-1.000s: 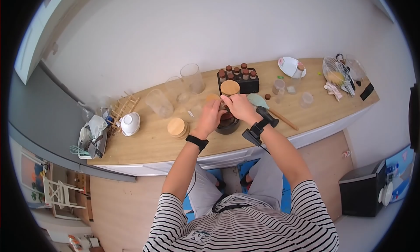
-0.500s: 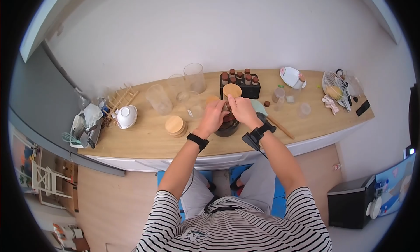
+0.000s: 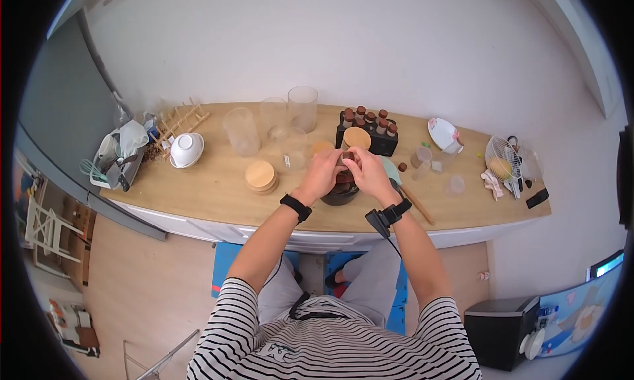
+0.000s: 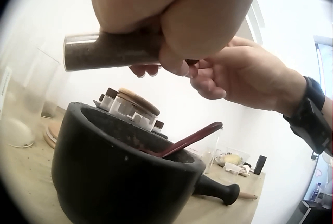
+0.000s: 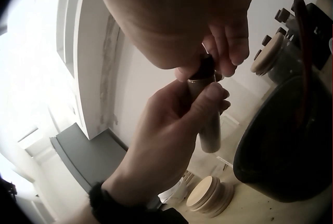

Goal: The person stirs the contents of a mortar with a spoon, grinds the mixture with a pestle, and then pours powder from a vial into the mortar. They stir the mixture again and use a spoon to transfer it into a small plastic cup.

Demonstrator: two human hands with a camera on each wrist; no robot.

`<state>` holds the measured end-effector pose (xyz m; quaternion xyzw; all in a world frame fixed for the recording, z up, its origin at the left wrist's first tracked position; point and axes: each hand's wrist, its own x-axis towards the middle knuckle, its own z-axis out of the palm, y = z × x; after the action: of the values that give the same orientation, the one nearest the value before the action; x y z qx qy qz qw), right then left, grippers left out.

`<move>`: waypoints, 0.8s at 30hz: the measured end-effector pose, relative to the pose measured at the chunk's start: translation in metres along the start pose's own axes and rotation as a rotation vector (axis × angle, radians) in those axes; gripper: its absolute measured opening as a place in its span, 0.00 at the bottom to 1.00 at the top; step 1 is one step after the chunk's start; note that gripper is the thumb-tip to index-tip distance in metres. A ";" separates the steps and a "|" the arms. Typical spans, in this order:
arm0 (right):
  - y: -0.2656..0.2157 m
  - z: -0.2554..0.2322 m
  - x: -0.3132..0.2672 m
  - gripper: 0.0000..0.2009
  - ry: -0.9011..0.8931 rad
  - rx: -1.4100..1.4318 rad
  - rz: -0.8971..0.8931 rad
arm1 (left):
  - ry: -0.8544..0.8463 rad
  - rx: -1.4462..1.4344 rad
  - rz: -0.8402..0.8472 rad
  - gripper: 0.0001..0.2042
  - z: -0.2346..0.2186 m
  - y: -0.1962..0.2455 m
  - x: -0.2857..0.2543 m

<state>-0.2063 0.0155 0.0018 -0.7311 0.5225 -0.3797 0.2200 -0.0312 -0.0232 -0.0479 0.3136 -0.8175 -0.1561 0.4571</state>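
My left hand (image 3: 321, 174) grips a glass vial (image 4: 82, 53) of dark brown powder, which lies nearly level in the left wrist view. With its fingertips my right hand (image 3: 371, 174) pinches the dark brown cap (image 5: 204, 67) at the vial's mouth. Both hands are above a black mortar (image 4: 119, 167). A dark red spoon (image 4: 193, 140) leans out over the mortar's rim. A black knob-ended handle (image 4: 221, 190) shows beside the mortar. The palms hide part of the vial.
Behind the hands stand a wooden-lidded jar (image 3: 357, 138) and a black rack (image 3: 389, 147) of capped vials. Clear glass containers (image 3: 242, 132) and a round wooden lid (image 3: 261, 175) are on the left. A wooden-handled utensil (image 3: 417, 205) lies right, near the counter's front edge.
The head view has turned, so the counter appears shifted. Both hands stay together over the mortar at the vial, and more of the brown cap shows between the fingers.
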 end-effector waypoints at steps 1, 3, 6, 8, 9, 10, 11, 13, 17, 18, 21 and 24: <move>-0.001 -0.001 -0.001 0.11 -0.021 0.020 0.020 | 0.019 0.007 0.013 0.18 0.000 0.002 0.000; 0.000 -0.004 -0.004 0.11 -0.062 0.059 0.062 | -0.047 -0.021 -0.014 0.19 0.000 0.006 -0.001; 0.019 -0.009 -0.008 0.11 0.111 -0.135 -0.206 | -0.046 0.154 -0.100 0.17 0.009 0.011 -0.007; 0.022 -0.033 -0.006 0.13 0.160 -0.188 -0.106 | -0.039 0.339 -0.139 0.14 0.012 0.012 -0.009; 0.024 -0.045 -0.002 0.13 0.236 -0.200 -0.076 | -0.053 0.432 -0.138 0.12 0.010 0.009 -0.008; 0.024 -0.060 0.002 0.12 0.283 -0.227 -0.005 | -0.070 0.524 -0.135 0.11 0.007 0.008 -0.006; 0.026 -0.074 0.008 0.12 0.330 -0.256 0.067 | -0.083 0.567 -0.093 0.10 0.004 0.008 -0.005; 0.050 -0.092 0.026 0.11 0.401 -0.446 -0.085 | -0.107 0.652 -0.010 0.08 0.002 0.008 -0.004; 0.073 -0.094 0.059 0.12 0.295 -0.628 -0.150 | -0.108 0.618 -0.126 0.06 0.017 0.001 -0.009; 0.081 -0.090 0.065 0.13 0.252 -0.666 -0.146 | -0.122 0.598 -0.138 0.06 0.015 0.002 -0.010; 0.096 -0.078 0.082 0.13 0.166 -0.665 -0.158 | -0.016 0.438 -0.118 0.05 0.012 -0.005 -0.019; 0.112 -0.070 0.095 0.13 0.091 -0.694 -0.137 | 0.086 0.234 -0.150 0.07 0.005 -0.003 -0.032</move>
<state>-0.3124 -0.1080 -0.0051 -0.7778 0.5794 -0.2257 -0.0913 -0.0222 -0.0050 -0.0729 0.4312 -0.7842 -0.0798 0.4390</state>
